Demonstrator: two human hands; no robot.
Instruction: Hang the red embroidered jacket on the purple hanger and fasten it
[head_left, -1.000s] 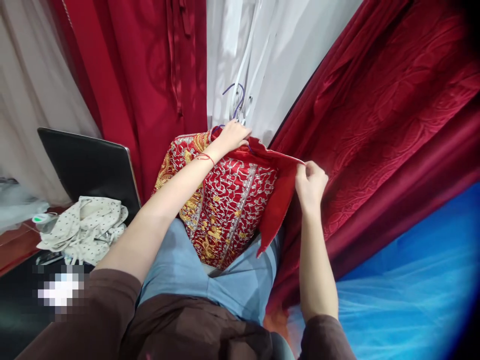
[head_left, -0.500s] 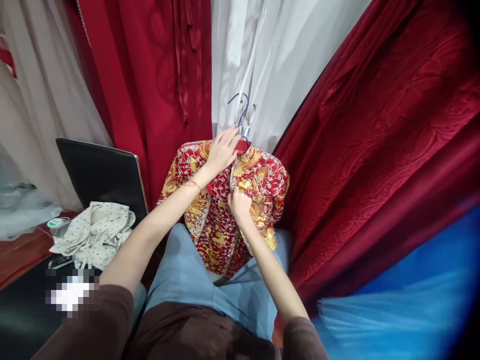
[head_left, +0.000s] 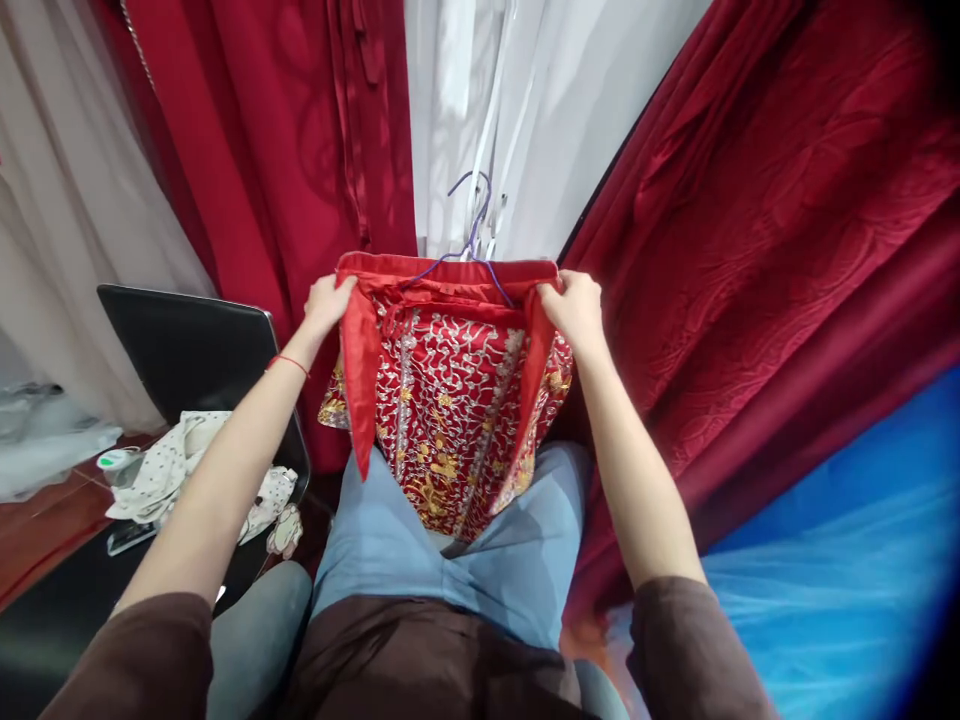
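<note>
A red jacket (head_left: 363, 400) with gold and silver embroidery is spread wide in front of me, its plain red lining showing along both edges. My left hand (head_left: 328, 304) is closed on its upper left edge, and my right hand (head_left: 576, 305) grips the upper right edge. Between the two sides hangs an embroidered red skirt (head_left: 442, 400) with silver bands. A purple wire hanger (head_left: 472, 235) rises from the middle, its hook against the white cloth behind; its lower ends go down behind the red fabric.
Red drapes (head_left: 750, 250) and white fabric (head_left: 585, 100) hang close behind. On the left, a black chair (head_left: 187, 340) bears a dotted white cloth (head_left: 169, 465) and a phone (head_left: 131, 537). Blue tulle (head_left: 840, 600) lies at the lower right.
The jacket front has been pulled apart and its sides folded open, exposing lining and hanger. My left hand moved left from the collar; my right hand moved up and right.
</note>
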